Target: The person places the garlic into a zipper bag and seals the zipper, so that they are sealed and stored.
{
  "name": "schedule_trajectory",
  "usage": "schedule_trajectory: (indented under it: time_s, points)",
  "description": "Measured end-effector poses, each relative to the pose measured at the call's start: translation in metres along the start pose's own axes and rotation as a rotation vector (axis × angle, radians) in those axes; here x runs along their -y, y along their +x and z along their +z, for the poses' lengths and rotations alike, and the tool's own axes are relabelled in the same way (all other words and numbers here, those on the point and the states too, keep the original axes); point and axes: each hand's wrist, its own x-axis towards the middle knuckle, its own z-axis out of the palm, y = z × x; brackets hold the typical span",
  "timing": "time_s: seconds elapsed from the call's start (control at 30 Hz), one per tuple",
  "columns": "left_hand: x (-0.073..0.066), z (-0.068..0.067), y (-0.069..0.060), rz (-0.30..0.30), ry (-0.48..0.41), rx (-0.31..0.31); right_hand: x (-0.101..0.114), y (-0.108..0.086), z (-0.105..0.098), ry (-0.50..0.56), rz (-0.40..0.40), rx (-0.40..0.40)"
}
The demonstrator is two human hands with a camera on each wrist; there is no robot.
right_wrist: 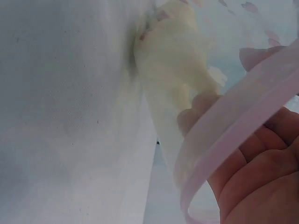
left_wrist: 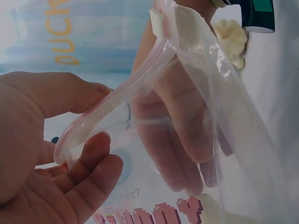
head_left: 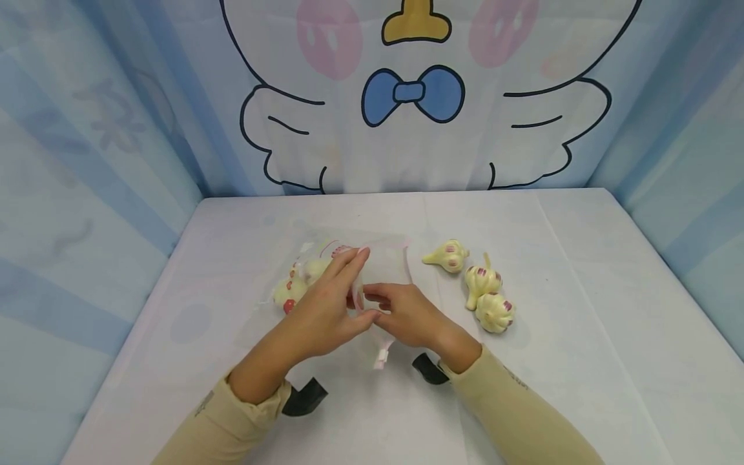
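Note:
A clear zip bag (head_left: 383, 258) with a pink rim and printed letters lies in the middle of the table. My left hand (head_left: 325, 313) pinches its rim between thumb and fingers, and the mouth gapes. A white slider (head_left: 380, 358) sits at the rim's near end. My right hand (head_left: 409, 315) reaches in through the mouth; the left wrist view shows its fingers (left_wrist: 175, 140) through the plastic, loosely extended, with nothing seen in them. Pale garlic bulbs (right_wrist: 173, 51) show inside the bag, partly hidden by my left hand in the head view.
Right of the bag lie a garlic bulb (head_left: 449, 256) and two more touching each other, the upper bulb (head_left: 482, 282) and the lower bulb (head_left: 495, 313). A white cloth covers the table (head_left: 581, 361). Printed curtains (head_left: 407, 155) enclose its back and sides.

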Motion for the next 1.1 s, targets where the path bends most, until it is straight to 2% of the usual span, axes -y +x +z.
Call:
schedule_trajectory:
  time_s: [0.17, 0.37, 0.57, 0.77, 1.1]
  points:
    - [0.001, 0.000, 0.001, 0.004, 0.021, -0.010, 0.001, -0.003, -0.005, 0.029, 0.013, -0.007]
    - [0.001, 0.000, 0.001, 0.003, 0.003, -0.008, 0.001, -0.011, -0.016, 0.061, -0.011, -0.061]
    - [0.000, 0.001, 0.002, -0.035, 0.026, 0.010, 0.001, -0.022, -0.029, 0.042, 0.002, -0.134]
    - [0.000, 0.002, 0.004, -0.065, -0.001, 0.027, -0.004, -0.030, -0.039, 0.017, 0.008, -0.218]
    - [0.000, 0.002, 0.004, -0.102, -0.009, 0.052, -0.010, -0.049, -0.057, -0.012, 0.070, -0.268]
